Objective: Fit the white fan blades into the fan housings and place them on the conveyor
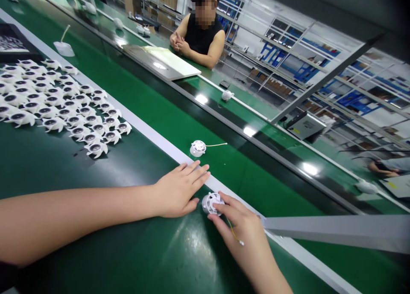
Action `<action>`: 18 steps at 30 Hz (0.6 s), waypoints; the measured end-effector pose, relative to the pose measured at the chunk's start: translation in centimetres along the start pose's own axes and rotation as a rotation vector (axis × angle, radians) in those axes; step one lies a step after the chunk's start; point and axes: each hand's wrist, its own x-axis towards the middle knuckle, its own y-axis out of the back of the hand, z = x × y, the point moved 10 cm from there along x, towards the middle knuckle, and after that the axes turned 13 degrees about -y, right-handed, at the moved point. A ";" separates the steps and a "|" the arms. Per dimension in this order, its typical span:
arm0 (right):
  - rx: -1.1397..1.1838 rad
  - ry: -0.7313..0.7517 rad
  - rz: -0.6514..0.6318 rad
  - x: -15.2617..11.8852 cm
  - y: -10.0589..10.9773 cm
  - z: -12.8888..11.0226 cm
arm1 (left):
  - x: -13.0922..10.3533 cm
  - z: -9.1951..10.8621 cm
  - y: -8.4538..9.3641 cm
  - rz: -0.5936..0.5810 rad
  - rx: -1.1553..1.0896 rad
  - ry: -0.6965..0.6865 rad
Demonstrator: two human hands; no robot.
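Observation:
My left hand [181,189] rests palm down across the white rail at the bench edge, its fingers stretched out and nothing in it. Just right of it, my right hand [240,219] has thumb and fingers around a small white fan housing [211,203] with spokes. A thin yellow wire with a white plug hangs from that housing, below the right hand's fingers. Beyond my left fingertips, a second white fan housing [197,148] sits on the green conveyor belt, its wire pointing right.
Many white fan impellers [64,97] stand in rows on the bench at left. Farther up the belt is another white part [64,48] with an upright wire. A grey post [336,230] crosses at right. Across the line sits a person [205,38] behind a pale panel [169,63].

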 end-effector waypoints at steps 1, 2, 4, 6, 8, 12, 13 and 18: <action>0.028 -0.003 -0.036 0.0 0.0 0.2 | 0.0 0.0 -0.1 0.001 0.002 0.000; 0.059 -0.005 -0.094 -0.1 -0.1 0.5 | 0.0 -0.1 -0.1 0.000 0.004 0.000; 0.110 -0.011 -0.244 -0.2 -0.7 1.4 | 0.0 0.1 -0.2 -0.008 0.002 -0.011; 0.098 -0.031 -0.296 -0.2 -0.6 2.7 | 0.0 0.6 -0.2 -0.009 -0.002 -0.039; -0.007 -0.103 -0.145 0.2 0.8 4.4 | 0.0 1.4 -0.2 -0.006 -0.007 -0.077; -0.268 -0.295 0.127 -0.3 3.8 5.9 | -0.2 2.4 -0.6 -0.019 -0.022 -0.135; -0.299 -0.318 0.115 -0.6 4.0 5.7 | -0.2 2.5 -0.6 -0.018 -0.026 -0.142; -0.375 -0.204 0.046 -2.0 5.7 3.9 | -0.2 2.4 -0.5 -0.001 -0.038 -0.167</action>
